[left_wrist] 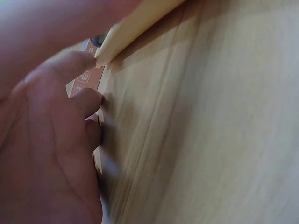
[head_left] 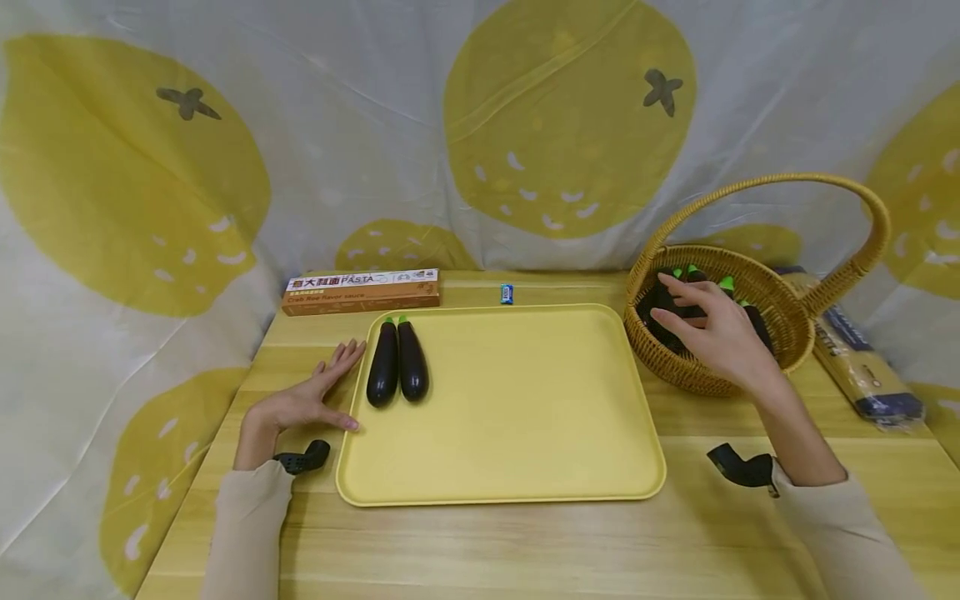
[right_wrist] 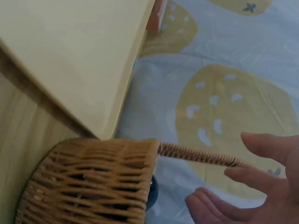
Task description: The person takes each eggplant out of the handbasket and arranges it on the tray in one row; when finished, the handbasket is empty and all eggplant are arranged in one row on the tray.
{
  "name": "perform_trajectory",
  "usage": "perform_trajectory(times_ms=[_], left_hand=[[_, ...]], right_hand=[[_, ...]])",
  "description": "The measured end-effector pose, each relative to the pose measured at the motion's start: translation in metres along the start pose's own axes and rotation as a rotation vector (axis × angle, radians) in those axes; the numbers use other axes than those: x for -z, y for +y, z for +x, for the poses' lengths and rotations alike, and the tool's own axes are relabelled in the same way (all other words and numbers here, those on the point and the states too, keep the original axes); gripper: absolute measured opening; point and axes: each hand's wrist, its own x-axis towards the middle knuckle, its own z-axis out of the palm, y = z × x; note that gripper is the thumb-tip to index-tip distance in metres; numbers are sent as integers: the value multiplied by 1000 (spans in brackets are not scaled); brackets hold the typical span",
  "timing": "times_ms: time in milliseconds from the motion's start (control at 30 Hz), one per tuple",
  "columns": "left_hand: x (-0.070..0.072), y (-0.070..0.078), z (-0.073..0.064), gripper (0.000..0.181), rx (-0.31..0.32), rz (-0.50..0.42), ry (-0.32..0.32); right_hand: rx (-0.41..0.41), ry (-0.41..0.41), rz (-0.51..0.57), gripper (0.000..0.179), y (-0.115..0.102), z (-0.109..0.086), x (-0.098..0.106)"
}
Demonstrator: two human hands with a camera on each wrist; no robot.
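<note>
Two dark purple eggplants, a left one (head_left: 383,367) and a right one (head_left: 412,362), lie side by side at the left end of a yellow tray (head_left: 517,408), green stems toward the back. My left hand (head_left: 311,400) rests at the tray's left edge, fingers spread and thumb at the rim. Over the wicker basket (head_left: 697,379) at the right, my right hand (head_left: 712,329) hovers with thumb and fingers apart, holding nothing. Several more eggplants (head_left: 759,327) with green stems lie inside the basket, partly hidden by the hand. In the right wrist view, the right hand (right_wrist: 257,186) is beside the basket's handle (right_wrist: 201,155).
A pasta box (head_left: 360,293) lies behind the tray at the left. A small blue packet (head_left: 507,293) sits behind the tray's middle. Right of the basket is a plastic-wrapped package (head_left: 862,367). The basket's tall handle (head_left: 780,177) arches above it. A lemon-print cloth (head_left: 360,125) hangs behind.
</note>
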Motion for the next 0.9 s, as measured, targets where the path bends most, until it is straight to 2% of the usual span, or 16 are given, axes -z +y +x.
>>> perform_trajectory(times_ms=[100,233,467,667,900], left_hand=[[0,-1,-2,122,4,5,7],[1,-2,-2,122,12,16,4],[1,2,-3,123,13,12,-1],[1,1,-2,121,17,15,1],[1,1,-1,123,-12,17,0]], right_hand=[[-40,-8,-40,72,10,1,3],[-52,-3,-56,77,22,8,0],[-67,34,-80,75,39,27,-10],[-101,71,-103,71,36,35,-15],[-151,128,-145,69,35,39,-22]])
